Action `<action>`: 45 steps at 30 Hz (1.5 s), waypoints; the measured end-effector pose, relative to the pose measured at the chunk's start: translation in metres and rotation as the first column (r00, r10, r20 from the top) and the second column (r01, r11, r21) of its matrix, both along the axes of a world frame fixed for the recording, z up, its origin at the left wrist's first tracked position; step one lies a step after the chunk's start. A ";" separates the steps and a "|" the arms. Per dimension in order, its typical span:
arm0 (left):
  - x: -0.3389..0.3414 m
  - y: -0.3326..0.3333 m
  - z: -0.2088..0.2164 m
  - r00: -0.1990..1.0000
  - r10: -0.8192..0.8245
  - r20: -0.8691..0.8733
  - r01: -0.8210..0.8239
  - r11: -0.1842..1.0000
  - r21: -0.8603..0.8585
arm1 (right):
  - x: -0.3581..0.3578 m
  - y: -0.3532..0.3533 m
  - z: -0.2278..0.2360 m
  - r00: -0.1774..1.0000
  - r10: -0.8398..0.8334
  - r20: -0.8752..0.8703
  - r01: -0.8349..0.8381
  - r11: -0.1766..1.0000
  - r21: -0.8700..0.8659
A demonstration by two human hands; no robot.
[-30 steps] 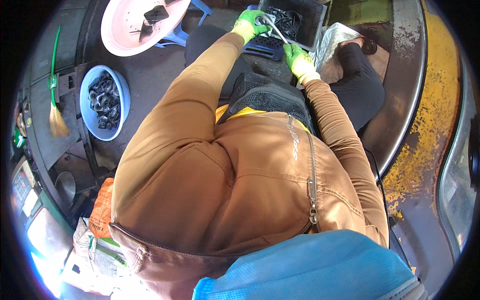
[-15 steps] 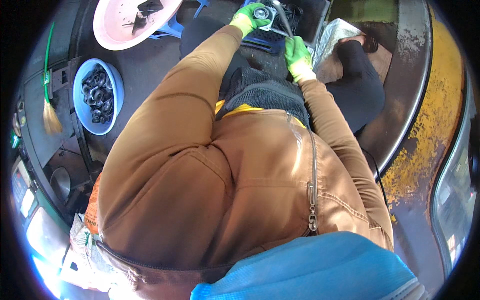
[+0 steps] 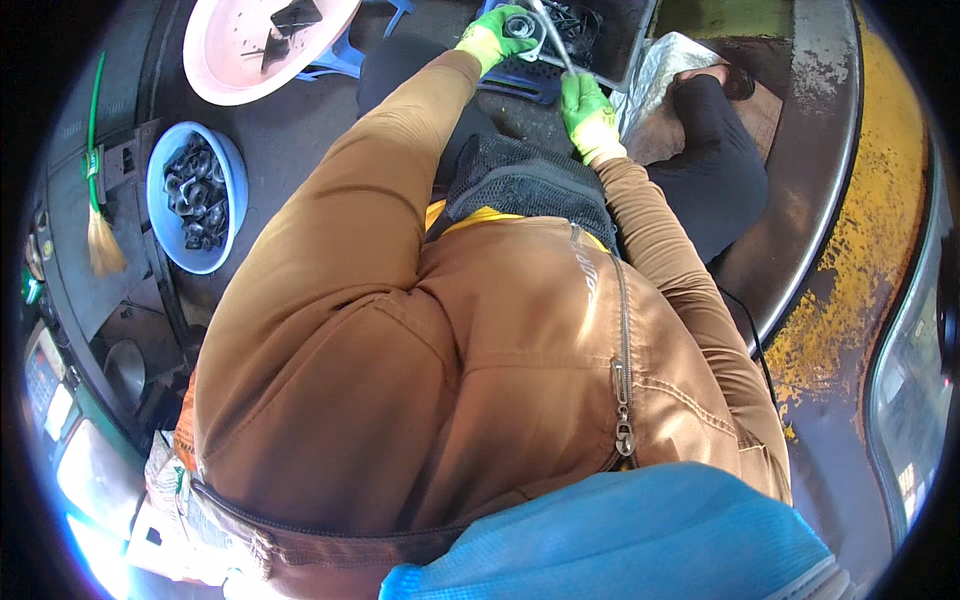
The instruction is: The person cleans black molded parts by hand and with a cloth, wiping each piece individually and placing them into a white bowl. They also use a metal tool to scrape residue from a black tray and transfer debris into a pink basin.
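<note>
At the top of the view, my gloved left hand point(image 3: 489, 38) is closed around a small pale part with a round, clear-looking centre point(image 3: 520, 27). My right hand point(image 3: 588, 108), in a matching green glove, grips a long, thin metal tool point(image 3: 556, 40). The tool slants up and left from my fist, passing close by the right side of the part. Whether it touches the part I cannot tell. Behind it, a dark tray point(image 3: 628, 62) holds a heap of black pieces point(image 3: 575, 28). A blue plastic edge point(image 3: 515, 90) shows beneath my hands.
To the left, a pink basin point(image 3: 222, 60) holding dark pieces rests on a blue stool point(image 3: 345, 58). Below it stands a blue basin point(image 3: 238, 190) full of black parts. A green-handled broom point(image 3: 97, 190) is at far left; a worn yellow machine edge point(image 3: 840, 290) curves along the right.
The tool has swung, its upper end going slightly left and up. My right hand has drawn a little to the left. My left hand keeps its hold on the part, almost in place.
</note>
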State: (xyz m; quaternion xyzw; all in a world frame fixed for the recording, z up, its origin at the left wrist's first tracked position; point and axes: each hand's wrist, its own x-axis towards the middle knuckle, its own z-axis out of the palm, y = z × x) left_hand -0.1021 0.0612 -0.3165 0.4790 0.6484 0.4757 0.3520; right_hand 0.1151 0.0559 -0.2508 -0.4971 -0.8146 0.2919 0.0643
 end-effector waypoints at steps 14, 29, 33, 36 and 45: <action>-0.010 0.021 -0.075 0.988 -0.140 -0.058 0.134 0.985 -0.105 | 0.009 0.001 -0.001 0.997 0.043 0.060 -0.042 0.999 -0.016; -0.005 0.020 -0.060 0.991 -0.131 -0.021 0.131 0.991 -0.012 | 0.010 -0.002 0.001 0.983 -0.015 0.180 0.043 0.988 -0.151; -0.004 0.015 -0.041 0.986 -0.147 -0.073 0.132 0.975 -0.181 | 0.013 0.003 -0.011 0.999 -0.010 0.043 0.012 0.999 -0.034; -0.005 0.013 -0.035 0.985 -0.171 -0.017 0.168 0.980 -0.108 | 0.016 0.008 -0.018 0.973 -0.021 0.228 0.060 0.984 -0.168; -0.004 0.017 -0.052 0.982 -0.085 -0.167 0.072 0.994 -0.080 | 0.014 0.007 -0.015 0.996 -0.020 0.087 0.030 0.993 -0.112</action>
